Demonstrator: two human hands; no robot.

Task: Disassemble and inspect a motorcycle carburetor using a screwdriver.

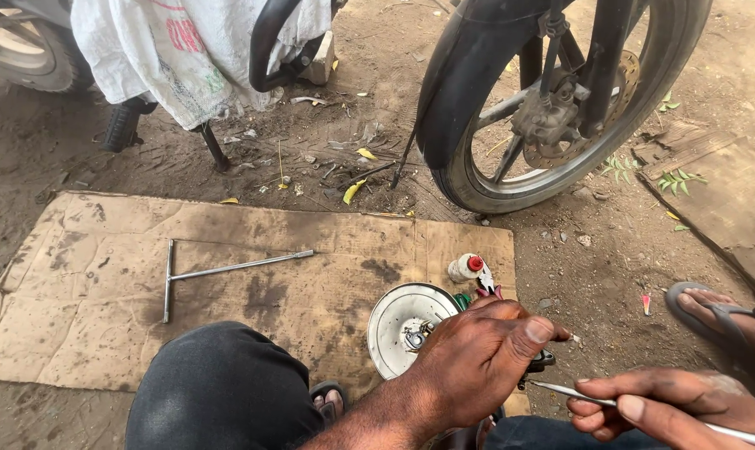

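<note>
Hands update: my left hand point(477, 354) is clamped round a small dark part point(542, 361) beside the round metal plate point(398, 321), right hand point(669, 406) pinching a thin metal rod point(577, 393) against it.

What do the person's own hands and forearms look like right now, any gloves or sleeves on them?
Both hands are bare, with no gloves. The left hand and its forearm show no sleeve, watch or ring, and the fingers look smudged with dark grime. The right hand is also ungloved, with dusty grey smears across its back and short nails; its wrist runs out of frame, so any sleeve there cannot be seen.
</note>
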